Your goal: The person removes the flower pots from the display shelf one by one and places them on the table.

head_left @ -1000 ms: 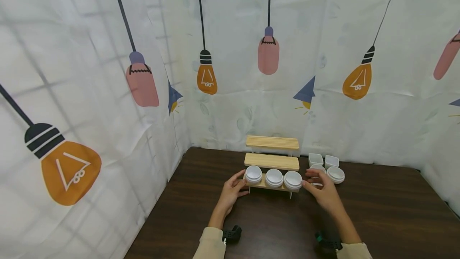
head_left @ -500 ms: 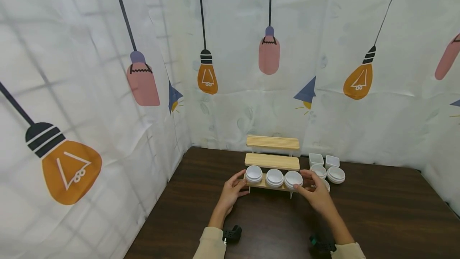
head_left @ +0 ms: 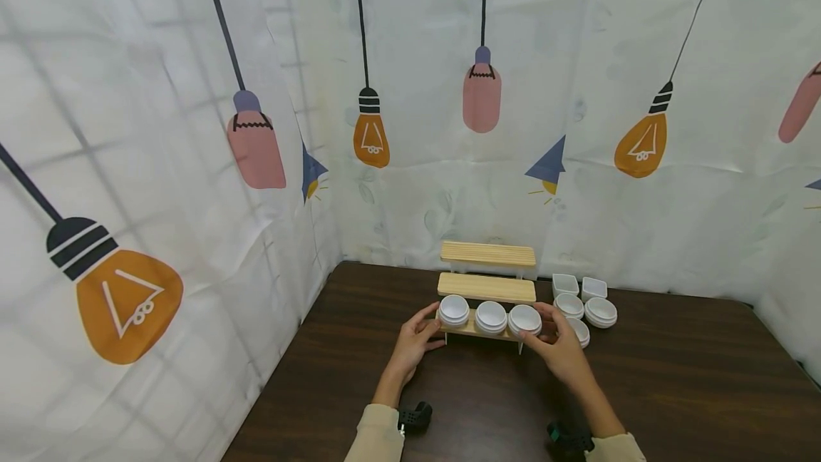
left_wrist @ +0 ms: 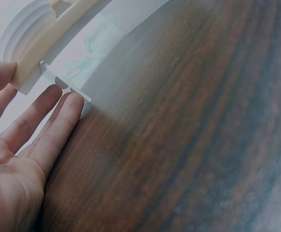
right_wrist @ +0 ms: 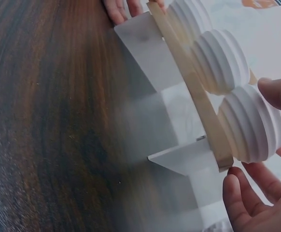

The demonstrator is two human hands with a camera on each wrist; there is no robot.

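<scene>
A tiered wooden stand (head_left: 486,287) with pale boards has three round white ridged bowls along its lowest board. My left hand (head_left: 408,348) is at that board's left end; in the left wrist view a fingertip touches the board (left_wrist: 32,72) and other fingers lie beside the clear leg (left_wrist: 65,82). My right hand (head_left: 563,353) grips the right-hand bowl (head_left: 524,320), thumb in front and fingers behind. In the right wrist view the thumb (right_wrist: 278,94) meets this bowl's rim, with fingertips near the board's end. The left bowl (head_left: 454,311) and middle bowl (head_left: 490,317) stand beside it.
Right of the stand are two square white dishes (head_left: 565,284) and several round white bowls (head_left: 601,311), one partly behind my right hand. The dark wooden table (head_left: 474,405) meets a printed curtain (head_left: 410,212) at the back and left.
My right hand has moved left from beside the right-hand bowl, and its fingers have closed around it. The left hand stays at the stand's left end.
</scene>
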